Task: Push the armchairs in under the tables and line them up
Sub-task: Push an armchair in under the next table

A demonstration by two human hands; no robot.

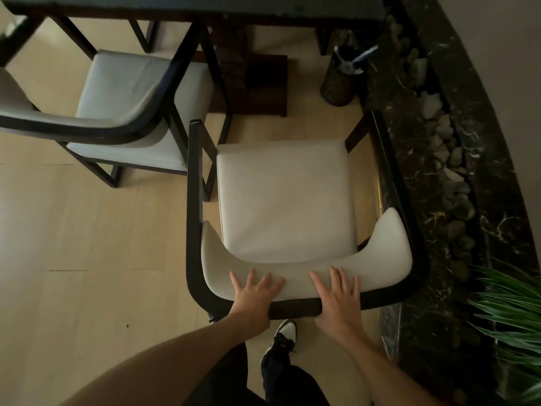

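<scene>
Straight ahead of me, across the pale wooden floor [87,235], stands the dark table [205,7], and the armchair [285,200] I am holding is well short of it, its white seat fully out in the open. My left hand [253,294] and my right hand [336,297] both lie over the top of the curved backrest [295,276], fingers spread forward onto the white padding, thumbs hooked down behind the dark frame; neither is a tight fist, more a flat clamp over the rail. They sit side by side near the middle of the back, so neither is nearer the work than the other.

What matters is direction: the chair runs from my hands away toward the table edge, but it looks turned slightly against that edge, and its right arm is just beside the black marble ledge [439,159] with its stones. I judge the push must go forward and a little left to clear that ledge.

A second armchair [128,112] to the left is already partly under the table, at an angle.
</scene>
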